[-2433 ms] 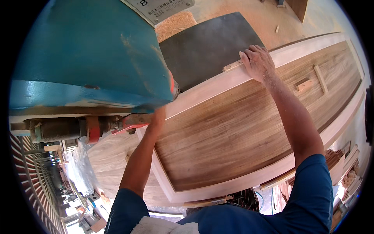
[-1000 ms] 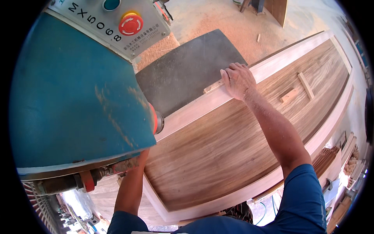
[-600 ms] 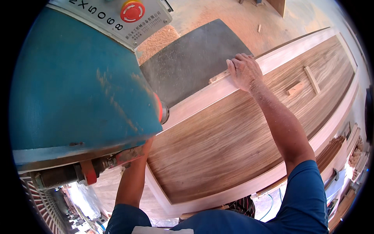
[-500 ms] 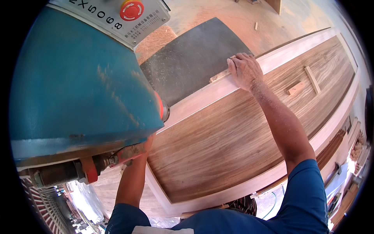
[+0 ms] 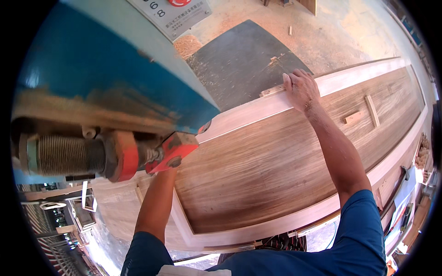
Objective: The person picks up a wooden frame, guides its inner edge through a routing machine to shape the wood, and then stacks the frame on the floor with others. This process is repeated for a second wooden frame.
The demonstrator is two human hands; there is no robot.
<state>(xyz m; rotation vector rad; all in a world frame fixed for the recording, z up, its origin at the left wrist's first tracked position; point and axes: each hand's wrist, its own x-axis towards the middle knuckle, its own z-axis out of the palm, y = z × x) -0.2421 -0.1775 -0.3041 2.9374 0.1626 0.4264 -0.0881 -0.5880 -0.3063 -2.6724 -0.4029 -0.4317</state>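
Note:
A large framed wooden panel (image 5: pixel 258 170), with a brown grained middle and pale rails, lies under the edge of a blue machine (image 5: pixel 152 78). My right hand (image 5: pixel 302 91) is closed over the far pale rail (image 5: pixel 258 112), its fingers bent over the outer edge. A short wooden strip (image 5: pixel 272 90) lies along that edge beside the fingers. My left forearm (image 5: pixel 155 202) reaches forward over the panel's near left part. The left hand itself is hidden behind the machine's red bracket (image 5: pixel 177 149), so its fingers do not show.
Beyond the rail is a dark flat plate (image 5: pixel 244 60) with sawdust on it. Two loose wood pieces, a short block (image 5: pixel 353 117) and a thin strip (image 5: pixel 372 111), rest on the panel. The machine's threaded shaft (image 5: pixel 69 154) juts out close on the left.
My viewpoint has shifted, and the machine's shaft and red bracket now look larger and nearer. Part of my left hand has gone out of sight behind them. My right hand keeps its grip on the rail.

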